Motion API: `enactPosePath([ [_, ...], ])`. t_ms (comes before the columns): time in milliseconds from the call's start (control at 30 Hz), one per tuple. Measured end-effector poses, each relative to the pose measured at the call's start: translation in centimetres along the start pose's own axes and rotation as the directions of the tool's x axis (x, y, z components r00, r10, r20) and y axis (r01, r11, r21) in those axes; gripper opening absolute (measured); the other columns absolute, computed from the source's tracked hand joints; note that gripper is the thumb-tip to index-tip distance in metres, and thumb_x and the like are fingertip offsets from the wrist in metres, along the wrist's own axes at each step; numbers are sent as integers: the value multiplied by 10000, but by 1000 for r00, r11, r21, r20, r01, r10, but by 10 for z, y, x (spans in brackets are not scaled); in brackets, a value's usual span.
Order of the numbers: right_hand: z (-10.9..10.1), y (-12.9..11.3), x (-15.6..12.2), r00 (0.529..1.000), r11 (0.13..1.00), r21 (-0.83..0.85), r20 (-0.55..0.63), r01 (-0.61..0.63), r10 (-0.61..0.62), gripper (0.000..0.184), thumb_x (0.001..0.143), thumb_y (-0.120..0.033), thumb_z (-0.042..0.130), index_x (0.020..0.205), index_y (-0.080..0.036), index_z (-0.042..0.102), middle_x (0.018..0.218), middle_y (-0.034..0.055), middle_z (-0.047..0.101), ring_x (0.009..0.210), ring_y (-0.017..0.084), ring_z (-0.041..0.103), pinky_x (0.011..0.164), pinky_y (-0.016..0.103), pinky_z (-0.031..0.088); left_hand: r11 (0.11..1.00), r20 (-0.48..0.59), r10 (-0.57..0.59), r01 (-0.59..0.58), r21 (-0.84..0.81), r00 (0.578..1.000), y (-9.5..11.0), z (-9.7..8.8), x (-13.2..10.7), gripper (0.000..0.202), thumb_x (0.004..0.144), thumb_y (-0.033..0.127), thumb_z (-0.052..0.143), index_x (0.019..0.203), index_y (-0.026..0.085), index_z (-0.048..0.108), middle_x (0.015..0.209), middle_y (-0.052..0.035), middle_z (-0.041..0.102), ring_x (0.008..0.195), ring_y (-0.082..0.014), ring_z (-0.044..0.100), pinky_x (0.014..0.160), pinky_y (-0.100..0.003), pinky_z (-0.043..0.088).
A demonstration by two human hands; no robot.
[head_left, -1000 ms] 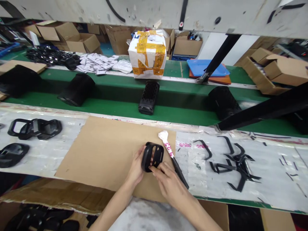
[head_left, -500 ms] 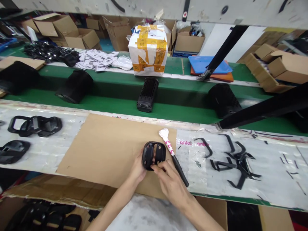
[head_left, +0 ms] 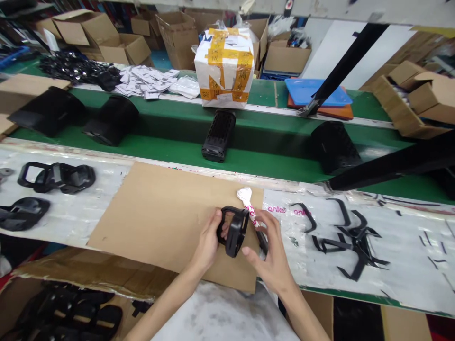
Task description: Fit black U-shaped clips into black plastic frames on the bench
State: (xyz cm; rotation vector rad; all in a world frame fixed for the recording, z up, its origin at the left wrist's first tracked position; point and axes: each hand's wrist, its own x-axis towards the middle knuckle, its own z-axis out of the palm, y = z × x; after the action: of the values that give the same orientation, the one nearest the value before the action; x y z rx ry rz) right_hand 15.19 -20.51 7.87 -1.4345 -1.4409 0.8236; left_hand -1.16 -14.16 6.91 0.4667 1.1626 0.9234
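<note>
My left hand is closed on the left side of a black plastic frame part, which is tilted on edge above the cardboard sheet. To the right of the part, my right hand is spread with thumb and fingers apart, and nothing shows between them. Behind that hand lies a tool with a black handle and a white wrapped head; its handle is partly hidden by the fingers. Several thin black bent strips lie on the bench at the right.
More black frame parts lie at the left of the bench. Beyond it, black housings sit on the green conveyor. A taped white box stands behind them. A black slanted post crosses the right side. Below left is a carton of black parts.
My right hand has let go of the frame part and moved right, its fingers spreading. The part has turned on edge in my left hand. The camera view has shifted slightly.
</note>
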Motion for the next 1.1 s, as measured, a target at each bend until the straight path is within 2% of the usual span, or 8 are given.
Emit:
enactPosePath([
  [100,9,2,1,991,981,148,55,-128,121,1124,892,-720,759,1742,-311,148,1732,176,336,1580,372,413,1237,588,442,997,97,-6,14,-82,995,2,8,-8,493,801,639,859,977,196,736,777,19,632,706,-144,538,687,-262,453],
  [233,12,-6,5,961,899,347,162,-269,225,975,971,-622,714,1720,-293,184,1511,174,608,1255,309,717,1073,515,603,951,319,-193,256,-171,928,14,11,-10,527,734,633,912,900,181,696,705,17,585,665,-135,530,674,-253,475],
  [333,8,-13,7,943,827,468,257,-311,209,961,971,-558,741,1716,-297,193,1360,144,696,1022,267,777,938,472,661,904,439,-298,399,-156,848,25,6,-6,526,733,614,924,854,160,688,674,1,577,636,-134,544,630,-245,476],
  [500,2,-12,3,941,819,492,297,-294,159,952,975,-540,746,1722,-302,205,1529,148,596,1270,292,699,1088,503,588,865,509,-330,470,-174,795,31,-3,-3,422,760,453,954,785,130,683,654,11,548,584,-97,533,611,-227,502],
  [633,0,-7,-3,942,865,424,302,-268,144,968,937,-534,787,1720,-291,271,1692,135,448,1542,345,476,1235,504,456,896,473,-296,413,-164,830,30,-8,-3,430,721,429,990,762,124,689,614,15,574,517,-80,512,542,-207,482],
  [767,0,-6,-5,949,820,504,282,-270,139,946,936,-491,797,1711,-314,285,1546,116,602,1412,339,607,1192,513,492,934,472,-271,348,-84,839,29,-9,-2,449,742,496,972,815,135,717,677,-5,649,555,-103,579,573,-223,513],
  [933,-2,-8,4,974,797,562,93,-222,206,868,919,-486,813,1660,-360,377,1526,98,601,1209,323,704,1016,479,606,983,490,-149,181,-18,859,20,-7,-9,486,810,581,903,830,119,753,775,-60,704,778,-147,659,753,-233,522],
  [1100,4,-7,12,974,824,539,-29,-172,223,907,884,-509,838,1658,-312,408,1499,124,617,1145,313,707,946,458,621,947,452,-207,294,-131,868,0,-9,-16,443,789,525,938,872,130,754,855,-19,681,568,-31,483,523,-169,338],
])
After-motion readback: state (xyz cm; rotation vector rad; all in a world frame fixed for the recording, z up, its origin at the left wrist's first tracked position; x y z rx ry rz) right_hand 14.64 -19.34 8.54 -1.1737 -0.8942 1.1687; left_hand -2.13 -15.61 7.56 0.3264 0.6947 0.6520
